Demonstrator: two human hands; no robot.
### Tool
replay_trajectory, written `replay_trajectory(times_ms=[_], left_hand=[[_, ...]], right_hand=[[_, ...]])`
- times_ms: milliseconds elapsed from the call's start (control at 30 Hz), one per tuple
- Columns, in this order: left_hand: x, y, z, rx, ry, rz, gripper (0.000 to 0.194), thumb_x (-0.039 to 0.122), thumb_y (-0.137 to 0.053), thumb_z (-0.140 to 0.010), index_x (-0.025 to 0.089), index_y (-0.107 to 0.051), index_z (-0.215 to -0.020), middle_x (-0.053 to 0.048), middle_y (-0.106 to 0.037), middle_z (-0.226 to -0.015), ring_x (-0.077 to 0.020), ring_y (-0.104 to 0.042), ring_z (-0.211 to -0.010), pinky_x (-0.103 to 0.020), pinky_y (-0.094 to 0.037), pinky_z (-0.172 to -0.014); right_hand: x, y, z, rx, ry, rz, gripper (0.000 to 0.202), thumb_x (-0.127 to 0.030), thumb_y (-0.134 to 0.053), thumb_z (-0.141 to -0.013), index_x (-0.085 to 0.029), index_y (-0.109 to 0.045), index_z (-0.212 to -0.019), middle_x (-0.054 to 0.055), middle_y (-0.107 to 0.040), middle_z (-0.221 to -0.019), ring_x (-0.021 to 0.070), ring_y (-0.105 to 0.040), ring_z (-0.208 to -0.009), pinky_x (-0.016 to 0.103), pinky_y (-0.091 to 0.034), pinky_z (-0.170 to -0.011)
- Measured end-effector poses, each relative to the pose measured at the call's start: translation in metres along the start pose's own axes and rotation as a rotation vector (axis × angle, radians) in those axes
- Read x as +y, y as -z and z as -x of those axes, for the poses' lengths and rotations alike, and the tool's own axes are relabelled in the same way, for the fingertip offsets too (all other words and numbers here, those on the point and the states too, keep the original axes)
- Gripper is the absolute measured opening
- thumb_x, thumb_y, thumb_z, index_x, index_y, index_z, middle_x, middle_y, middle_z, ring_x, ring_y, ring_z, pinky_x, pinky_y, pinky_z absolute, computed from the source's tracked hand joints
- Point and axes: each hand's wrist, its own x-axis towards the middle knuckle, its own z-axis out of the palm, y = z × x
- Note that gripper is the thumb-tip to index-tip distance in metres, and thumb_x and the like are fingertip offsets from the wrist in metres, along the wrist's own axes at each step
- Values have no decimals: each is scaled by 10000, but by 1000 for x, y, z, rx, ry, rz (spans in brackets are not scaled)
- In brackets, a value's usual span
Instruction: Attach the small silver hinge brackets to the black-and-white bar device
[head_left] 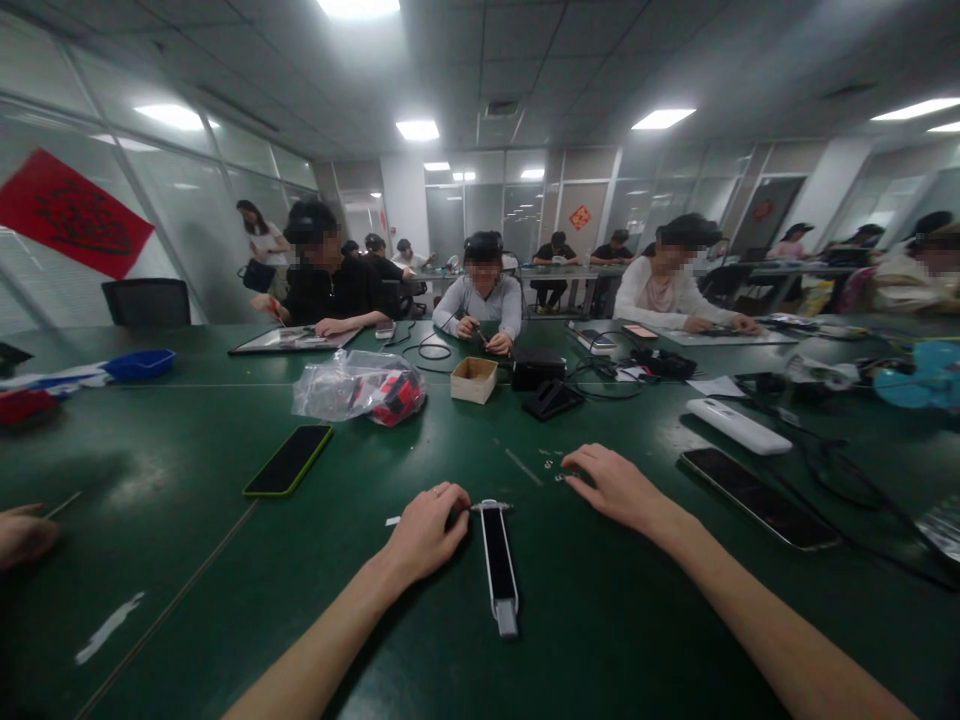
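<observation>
On the green table (600, 600) a slim device (499, 560) with a black face and white edges lies lengthwise in front of me. My left hand (431, 525) is at the left of its far end, fingers curled and pressed together by a thin metallic piece (487, 507); what the fingertips hold is too small to make out. My right hand (607, 480) is farther out to the right, palm down, thumb and fingers apart. Its fingertips are beside a few tiny shiny parts (558, 477) on the tabletop.
A green-edged phone (289, 460) lies left; a dark phone (757, 495) and white case (739, 426) lie right. Beyond are a plastic bag (360, 388), an open box (474, 381) and cables. Another person's hand (26, 535) is at the left edge. People sit across the table.
</observation>
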Motion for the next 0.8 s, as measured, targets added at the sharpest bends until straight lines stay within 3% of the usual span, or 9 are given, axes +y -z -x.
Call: replay_trajectory(times_ms=[133,233,500,800], left_hand=[[1,1,0,6,3,3,118,209,-442,-846,189,-550,-890,-43,-597,-857,-186,-564,-774,-286,-421,-694],[3,2,1,-10,15,8,122,209,-437,-848,189,-548,-893,-44,-598,-859,-187,-564,-777,-290,-422,-696],[2,2,1,-7,23,1,126,210,-437,-848,188,-549,-902,-44,-601,-872,-184,-566,-779,-289,-421,-698],[1,0,1,13,12,3,144,218,-438,-848,185,-555,-925,-49,-603,-893,-188,-566,-760,-307,-432,-688]], right_hand=[[32,6,3,-196,-98,4,212,-301,-503,-818,-186,-636,-935,74,-622,-939,204,-576,-868,331,-447,-775],[39,4,2,-252,-121,-39,218,-311,-500,-808,-189,-637,-926,68,-624,-936,189,-580,-833,306,-443,-745],[32,5,2,-270,-158,-127,197,-289,-499,-789,-180,-630,-888,58,-616,-904,155,-570,-762,267,-444,-669],[13,-8,2,-167,-104,-120,68,-229,-541,-736,-178,-568,-701,12,-585,-714,129,-526,-621,251,-402,-571]])
